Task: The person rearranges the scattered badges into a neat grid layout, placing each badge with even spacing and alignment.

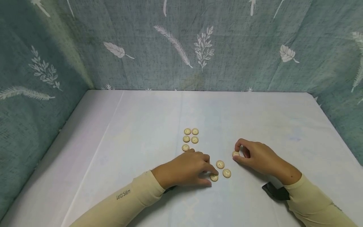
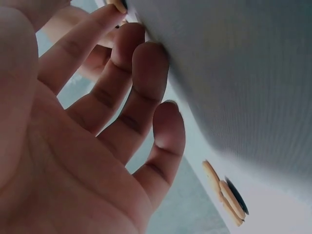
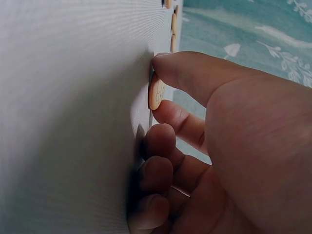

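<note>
Touching separate round buttons [image 1: 214,178] [image 1: 235,154], both hands [image 1: 187,170] [image 1: 259,157] sit apart.

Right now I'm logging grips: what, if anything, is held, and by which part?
The right hand pinches a button by its rim, between thumb and index finger. The left hand touches another button; whether gripped, I can't tell.

Tan buttons [image 1: 226,173], seemingly patterned; teal cloth [image 1: 241,47] (white leaf prints).

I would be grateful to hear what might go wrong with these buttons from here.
The right hand pinches a button by its rim, so it might slip. The left hand lies close to the grouped buttons and might nudge them. The button at its fingertips could bump the nearby pair.
</note>
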The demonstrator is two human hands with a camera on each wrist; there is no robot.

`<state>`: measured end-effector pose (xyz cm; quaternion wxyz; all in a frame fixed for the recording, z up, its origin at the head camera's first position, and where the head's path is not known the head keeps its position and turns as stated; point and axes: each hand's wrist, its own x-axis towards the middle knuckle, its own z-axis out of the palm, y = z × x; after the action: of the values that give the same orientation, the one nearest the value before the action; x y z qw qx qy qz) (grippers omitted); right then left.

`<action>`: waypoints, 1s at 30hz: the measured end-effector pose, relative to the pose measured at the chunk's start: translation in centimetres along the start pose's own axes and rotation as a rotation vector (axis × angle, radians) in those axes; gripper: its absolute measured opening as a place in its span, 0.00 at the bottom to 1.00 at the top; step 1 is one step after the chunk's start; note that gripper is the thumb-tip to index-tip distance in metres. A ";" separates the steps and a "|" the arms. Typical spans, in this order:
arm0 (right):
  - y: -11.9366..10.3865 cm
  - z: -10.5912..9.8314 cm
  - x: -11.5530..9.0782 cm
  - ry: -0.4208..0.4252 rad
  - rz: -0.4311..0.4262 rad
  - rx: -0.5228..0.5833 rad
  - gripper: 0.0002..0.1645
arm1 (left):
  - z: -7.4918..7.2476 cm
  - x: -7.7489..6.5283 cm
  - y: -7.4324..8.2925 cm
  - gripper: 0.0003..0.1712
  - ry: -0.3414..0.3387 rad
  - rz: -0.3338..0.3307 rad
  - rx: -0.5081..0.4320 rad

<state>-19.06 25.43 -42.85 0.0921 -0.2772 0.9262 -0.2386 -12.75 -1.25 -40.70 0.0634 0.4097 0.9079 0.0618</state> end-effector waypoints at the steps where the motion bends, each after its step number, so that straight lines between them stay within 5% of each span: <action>1: -0.1 -0.1 0.0 0.000 0.004 0.000 0.12 | 0.0 0.0 0.0 0.19 0.007 0.001 0.008; 30: 0.2 0.1 0.1 -0.002 -0.001 0.015 0.12 | 0.0 0.1 0.3 0.09 0.065 0.044 0.061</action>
<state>-19.22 25.42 -43.07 0.0951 -0.2772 0.9241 -0.2454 -12.62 -0.99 -40.68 0.0201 0.4292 0.9017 0.0488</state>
